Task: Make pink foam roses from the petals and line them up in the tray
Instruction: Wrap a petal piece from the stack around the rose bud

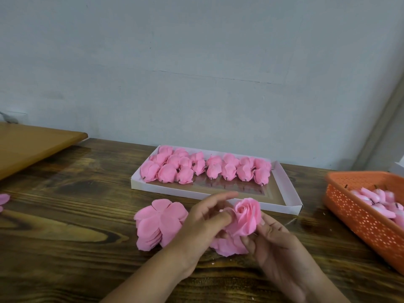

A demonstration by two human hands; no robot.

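Note:
A half-formed pink foam rose [246, 216] is held above the wooden table between both hands. My right hand [277, 243] grips it from below and the right, fingers curled round its base. My left hand [205, 217] pinches its left petals with thumb and fingers. A stack of flat pink petal sheets [159, 224] lies on the table just left of my left hand, and more petals [227, 247] lie under the rose. The white cardboard tray [286, 189] behind holds several finished roses [205, 167] in rows along its far side.
An orange perforated basket [358, 213] at the right holds pink and white rose buds. A light wooden board [32, 143] sits at the far left. A loose pink petal [3, 200] lies at the left edge. A grey wall rises behind the table.

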